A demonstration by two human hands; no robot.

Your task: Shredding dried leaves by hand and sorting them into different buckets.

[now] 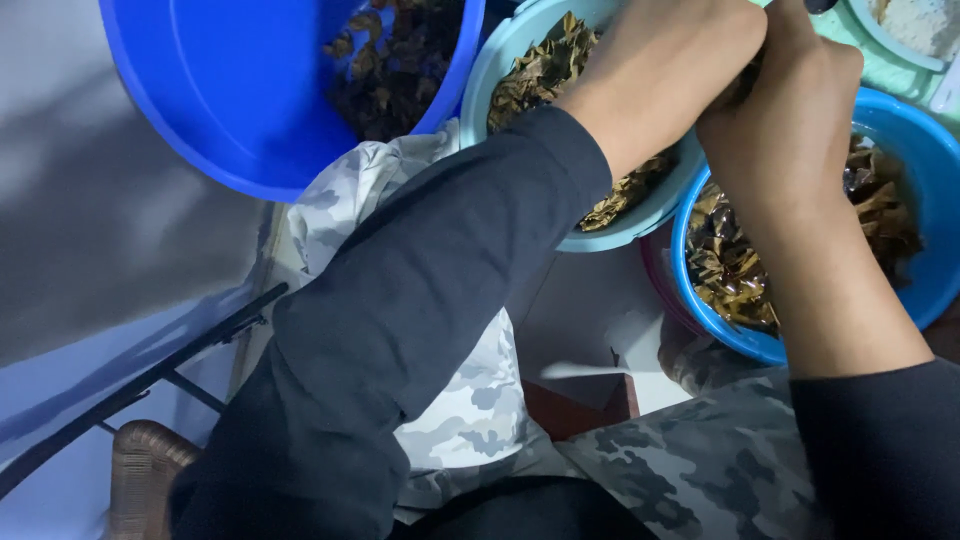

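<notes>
My left hand (pixel 690 45) and my right hand (pixel 790 95) meet at the top of the view, above a light blue bowl (pixel 610 232) of brown leaves (pixel 540 70). Both hands are closed together on something dark between them; most of it is hidden by the fingers and the frame edge. Both forearms wear dark sleeves pushed up. A smaller blue bowl (pixel 935 160) with wet brown leaves (pixel 730 270) lies under my right forearm.
A large blue tub (pixel 230 100) with dark leaves (pixel 400 70) stands at the upper left. My camouflage-trousered knees (pixel 470 400) fill the lower middle. A woven chair edge (pixel 140 470) and a dark metal bar (pixel 140 385) lie lower left. A pale container (pixel 905 40) stands top right.
</notes>
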